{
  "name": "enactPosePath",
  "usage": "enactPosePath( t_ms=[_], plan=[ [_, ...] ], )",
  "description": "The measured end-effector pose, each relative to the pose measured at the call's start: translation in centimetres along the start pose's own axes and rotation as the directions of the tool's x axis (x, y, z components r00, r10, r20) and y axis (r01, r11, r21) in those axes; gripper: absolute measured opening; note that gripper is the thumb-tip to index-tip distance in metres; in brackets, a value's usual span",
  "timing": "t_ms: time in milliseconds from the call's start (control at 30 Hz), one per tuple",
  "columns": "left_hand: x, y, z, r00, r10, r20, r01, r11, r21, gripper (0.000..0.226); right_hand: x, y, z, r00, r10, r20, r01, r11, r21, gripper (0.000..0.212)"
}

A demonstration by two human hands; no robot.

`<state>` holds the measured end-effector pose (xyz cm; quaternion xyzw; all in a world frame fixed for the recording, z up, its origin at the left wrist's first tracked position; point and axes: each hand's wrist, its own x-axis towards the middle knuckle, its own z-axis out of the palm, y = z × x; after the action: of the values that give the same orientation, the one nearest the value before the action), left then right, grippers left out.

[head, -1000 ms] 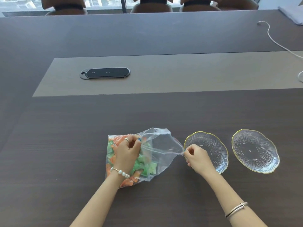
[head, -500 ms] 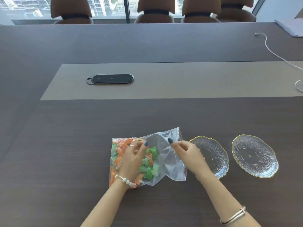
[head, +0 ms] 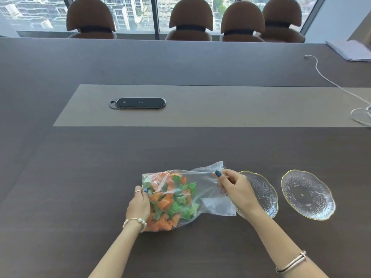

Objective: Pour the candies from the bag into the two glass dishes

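A clear plastic bag lies on the dark table, its left half full of green and orange wrapped candies. My left hand grips the bag's left edge. My right hand pinches the bag's open right end near its top corner. Two empty gold-rimmed glass dishes stand to the right: the near dish is partly covered by my right hand and the bag's end, the far dish is in full view.
A black oval panel is set into the table's grey centre strip. A white cable runs along the right side, with folded white paper at the far right. Several brown chairs line the far edge.
My left hand slid from on top of the candies to the bag's left edge. My right hand let the stretched bag mouth slacken and now pinches its upper right part. The bag lies flatter.
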<state>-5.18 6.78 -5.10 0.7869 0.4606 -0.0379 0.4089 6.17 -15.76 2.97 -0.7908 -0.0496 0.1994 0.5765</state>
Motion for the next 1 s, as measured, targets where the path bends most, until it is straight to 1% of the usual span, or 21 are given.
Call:
enactPosePath(
  t_ms=[100,167,267,333,400,533,633,833,1000],
  plan=[
    [-0.7,0.6,0.1,0.996,0.076,-0.041,-0.082,0.980,-0.179,0.016,0.3,-0.8,-1.1,0.999,-0.052,0.000,0.052,0.997,0.056,0.022],
    [-1.1,1.2,0.2,0.992,0.105,-0.070,-0.120,0.957,-0.263,0.021,0.4,-1.0,-2.0,0.998,-0.069,-0.017,0.070,0.995,0.072,0.020],
    [-1.7,2.5,0.4,0.987,0.135,-0.089,-0.159,0.920,-0.360,0.023,0.2,-1.1,-3.7,0.996,-0.078,-0.031,0.080,0.994,0.080,0.018],
    [-2.4,3.9,0.4,0.983,0.157,-0.099,-0.184,0.886,-0.425,0.026,0.1,-0.9,-5.1,0.996,-0.063,-0.065,0.070,0.990,0.119,0.017],
    [-3.4,5.8,0.2,0.972,0.205,-0.117,-0.236,0.861,-0.451,0.027,0.2,-0.5,-6.6,0.994,-0.032,-0.100,0.049,0.985,0.164,0.015],
    [-5.2,9.6,0.2,0.940,0.313,-0.133,-0.339,0.838,-0.427,0.024,0.3,0.8,-9.5,0.991,0.041,-0.127,-0.013,0.977,0.214,0.018],
    [-6.6,11.8,0.7,0.924,0.358,-0.138,-0.383,0.838,-0.389,0.028,0.5,2.3,-11.1,0.988,0.098,-0.117,-0.069,0.970,0.232,0.018],
    [-9.4,14.8,2.2,0.908,0.387,-0.162,-0.418,0.868,-0.267,0.018,1.2,5.3,-13.2,0.982,0.181,-0.047,-0.163,0.950,0.268,0.018],
    [-11.4,16.6,3.1,0.900,0.388,-0.201,-0.429,0.872,-0.236,0.017,1.8,6.5,-14.3,0.974,0.227,0.002,-0.215,0.921,0.326,0.020]
  ],
)
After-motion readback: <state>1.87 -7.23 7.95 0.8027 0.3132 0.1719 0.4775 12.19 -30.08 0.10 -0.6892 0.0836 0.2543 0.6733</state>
